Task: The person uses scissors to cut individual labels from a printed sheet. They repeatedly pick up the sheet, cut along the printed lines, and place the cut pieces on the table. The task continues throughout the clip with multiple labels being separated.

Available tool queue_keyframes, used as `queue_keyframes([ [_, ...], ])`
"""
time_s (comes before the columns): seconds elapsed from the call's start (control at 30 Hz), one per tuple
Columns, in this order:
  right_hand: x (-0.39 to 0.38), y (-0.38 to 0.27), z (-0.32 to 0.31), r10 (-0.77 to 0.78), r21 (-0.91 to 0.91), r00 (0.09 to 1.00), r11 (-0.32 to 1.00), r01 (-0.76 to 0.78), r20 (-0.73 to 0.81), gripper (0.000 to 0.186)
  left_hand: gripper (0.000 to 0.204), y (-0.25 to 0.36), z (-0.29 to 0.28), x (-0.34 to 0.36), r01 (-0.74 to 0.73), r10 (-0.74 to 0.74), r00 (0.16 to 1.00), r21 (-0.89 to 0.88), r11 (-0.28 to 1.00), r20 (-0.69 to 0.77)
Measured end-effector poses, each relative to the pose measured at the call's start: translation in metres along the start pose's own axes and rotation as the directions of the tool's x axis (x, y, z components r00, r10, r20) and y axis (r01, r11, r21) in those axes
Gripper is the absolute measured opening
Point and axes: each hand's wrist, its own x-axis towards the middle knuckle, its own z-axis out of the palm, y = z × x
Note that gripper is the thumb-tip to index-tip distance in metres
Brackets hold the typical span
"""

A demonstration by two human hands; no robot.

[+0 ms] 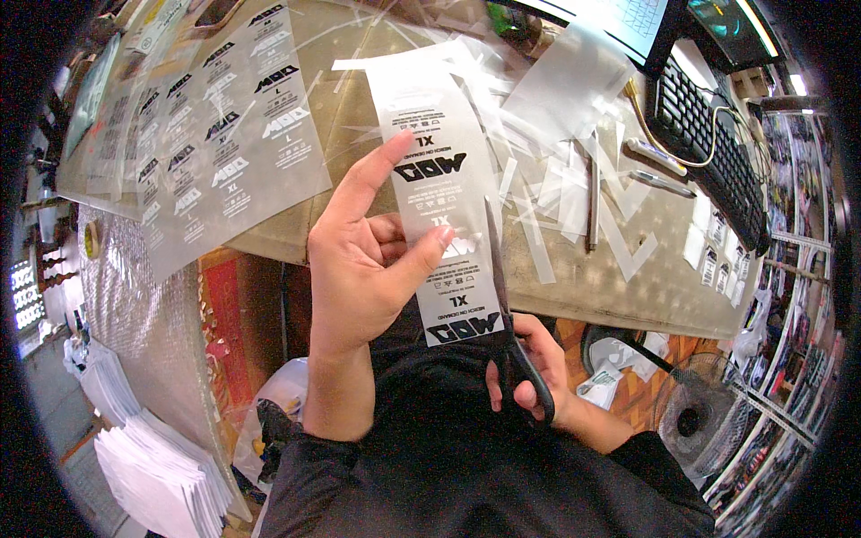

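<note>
I see L hand part-curled, thumb pressing printed translucent strip vs. fingers, strip running beyond it; R hand curled thru blk scissors, blades alongside strip's R edge.

We pinch printed strip in left hand, thumb across its face, index fingertip at its left edge. Right hand grips black scissors, blades pointing up along strip's right edge. On table before us: larger printed sheet at left, offcuts beyond scissors, pen and keyboard at right. Below table's right side, we see fan; at lower left, paper stack.
</note>
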Motion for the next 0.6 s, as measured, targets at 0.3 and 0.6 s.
queue_keyframes([
  [0.3,0.019,-0.004,0.007,-0.031,-0.041,0.998,0.999,0.029,-0.051,0.076,0.065,-0.001,-0.003,-0.004,0.021,-0.022,0.999,0.029,0.999,0.035],
  [0.6,0.024,-0.002,0.011,-0.067,-0.061,0.996,0.996,0.063,-0.060,0.072,0.065,-0.004,-0.005,-0.003,-0.006,0.007,0.999,-0.026,1.000,0.046],
])
